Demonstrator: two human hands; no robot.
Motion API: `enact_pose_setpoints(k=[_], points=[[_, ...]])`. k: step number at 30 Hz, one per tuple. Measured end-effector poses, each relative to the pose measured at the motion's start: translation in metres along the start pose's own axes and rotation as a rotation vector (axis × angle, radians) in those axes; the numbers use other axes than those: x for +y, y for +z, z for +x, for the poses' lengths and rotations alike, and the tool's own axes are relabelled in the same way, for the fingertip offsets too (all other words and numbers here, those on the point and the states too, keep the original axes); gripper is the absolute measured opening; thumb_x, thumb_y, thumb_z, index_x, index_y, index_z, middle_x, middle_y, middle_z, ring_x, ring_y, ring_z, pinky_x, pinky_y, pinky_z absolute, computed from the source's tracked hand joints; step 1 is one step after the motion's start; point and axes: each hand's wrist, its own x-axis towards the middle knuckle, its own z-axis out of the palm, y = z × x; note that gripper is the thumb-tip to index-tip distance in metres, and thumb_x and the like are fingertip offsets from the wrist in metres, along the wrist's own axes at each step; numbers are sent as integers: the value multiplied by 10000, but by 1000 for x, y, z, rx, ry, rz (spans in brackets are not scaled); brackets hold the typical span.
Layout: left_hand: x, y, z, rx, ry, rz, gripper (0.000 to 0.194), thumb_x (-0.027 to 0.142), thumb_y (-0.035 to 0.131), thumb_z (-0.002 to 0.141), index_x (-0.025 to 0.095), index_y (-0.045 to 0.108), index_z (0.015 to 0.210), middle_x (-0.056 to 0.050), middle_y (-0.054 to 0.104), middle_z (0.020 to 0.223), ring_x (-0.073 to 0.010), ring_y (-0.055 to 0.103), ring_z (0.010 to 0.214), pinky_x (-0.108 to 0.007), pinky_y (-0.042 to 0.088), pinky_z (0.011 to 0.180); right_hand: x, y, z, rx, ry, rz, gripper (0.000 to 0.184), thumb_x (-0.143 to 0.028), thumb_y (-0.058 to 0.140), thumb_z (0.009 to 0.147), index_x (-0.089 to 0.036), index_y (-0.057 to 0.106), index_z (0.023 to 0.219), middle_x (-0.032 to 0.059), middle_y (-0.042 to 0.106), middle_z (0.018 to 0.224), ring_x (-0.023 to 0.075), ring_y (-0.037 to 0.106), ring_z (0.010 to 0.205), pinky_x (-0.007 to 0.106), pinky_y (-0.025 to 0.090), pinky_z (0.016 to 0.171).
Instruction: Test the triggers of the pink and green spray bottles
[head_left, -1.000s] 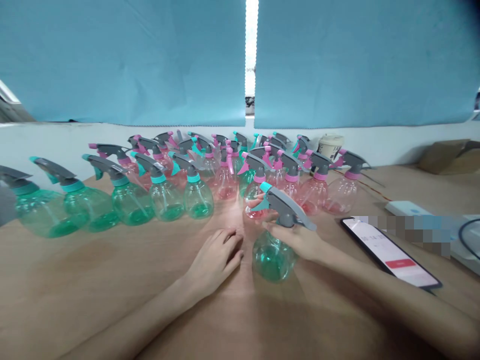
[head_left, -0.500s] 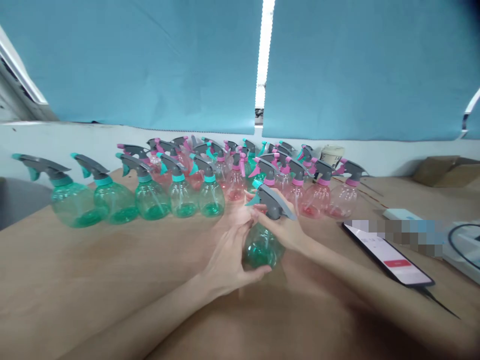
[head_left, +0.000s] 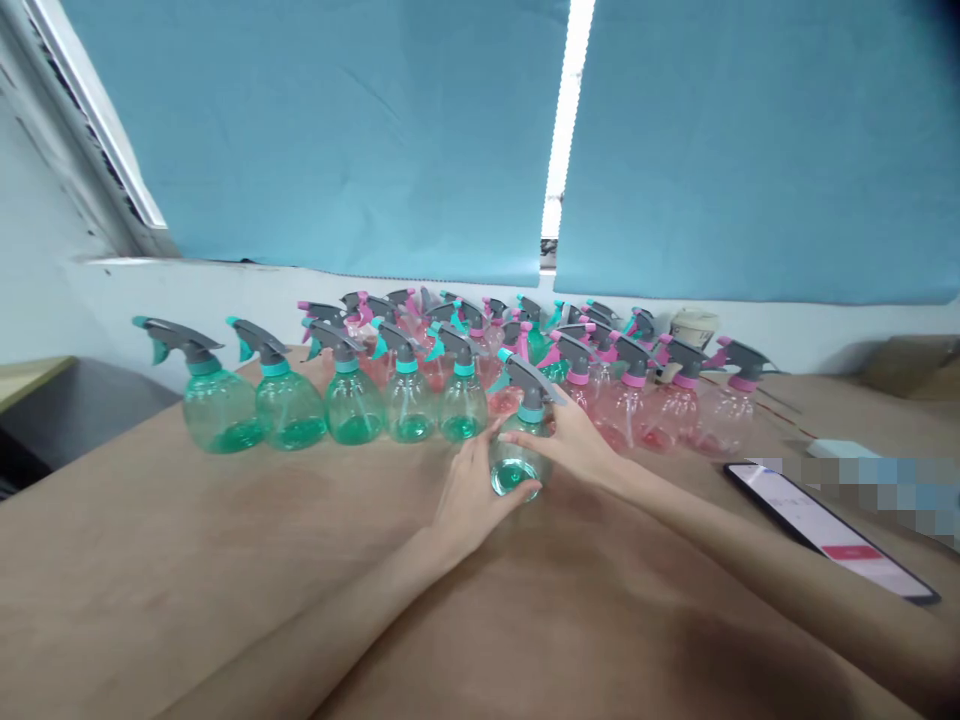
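Between my two hands is a round green spray bottle (head_left: 517,470) with a grey trigger head, a teal nozzle and a teal collar. Some green shows in its base, and it leans slightly. My left hand (head_left: 474,485) wraps the lower left side, thumb along the bottom front. My right hand (head_left: 566,440) holds the upper right side just below the collar, with its far fingers hidden behind the bottle. To the left stands a front row of green spray bottles (head_left: 355,408). To the right is a row of pink spray bottles (head_left: 628,405).
Behind the front rows stand more pink and green bottles, partly hidden. A lit phone (head_left: 829,530) lies on the wooden table (head_left: 247,560) at right. A pale tub (head_left: 694,326) and a cardboard box (head_left: 911,367) are near the wall, below a blue curtain (head_left: 360,140).
The held spray bottle has moved away from me, closer to the rows, and my left hand now closes on its side. The camera view has turned somewhat left.
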Motion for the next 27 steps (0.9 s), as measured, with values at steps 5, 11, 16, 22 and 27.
enact_pose_setpoints(k=[5, 11, 16, 22, 27], points=[[-4, -5, 2, -6, 33, 49, 679, 485, 649, 775, 173, 352, 1300, -131, 498, 1210, -297, 448, 1159, -468, 387, 936, -5, -1, -1, -13, 84, -265, 547, -636, 553, 707, -211, 557, 1053, 57, 570, 908, 183, 536, 740, 295, 400, 581], [-9, -3, 0, -16, 106, 225, 608, 323, 609, 818, 143, 310, 1315, -145, 461, 1231, -295, 421, 1164, -462, 368, 955, 0, -3, 18, -57, 162, -477, 520, -699, 476, 713, -186, 553, 742, 77, 603, 752, 213, 569, 661, 305, 357, 533], [-6, -2, -4, -43, 116, 286, 599, 173, 576, 782, 123, 308, 1315, -163, 416, 1271, -305, 370, 1203, -470, 346, 969, 13, -3, 33, -60, 150, -450, 516, -686, 467, 735, -177, 534, 777, 98, 627, 783, 226, 599, 706, 303, 372, 575], [-4, -1, -4, -65, 100, 298, 516, 167, 554, 784, 119, 367, 1262, -170, 424, 1244, -318, 393, 1170, -478, 382, 924, 20, 3, 42, -43, 188, -439, 595, -644, 481, 760, -103, 521, 1004, 141, 642, 784, 278, 620, 729, 303, 347, 524], [-3, -2, -2, -83, 118, 294, 434, 155, 527, 811, 125, 407, 1226, -151, 444, 1220, -286, 401, 1175, -431, 383, 941, 25, 8, 47, -24, 184, -402, 628, -575, 503, 788, -58, 457, 1140, 178, 653, 850, 318, 635, 794, 324, 387, 570]])
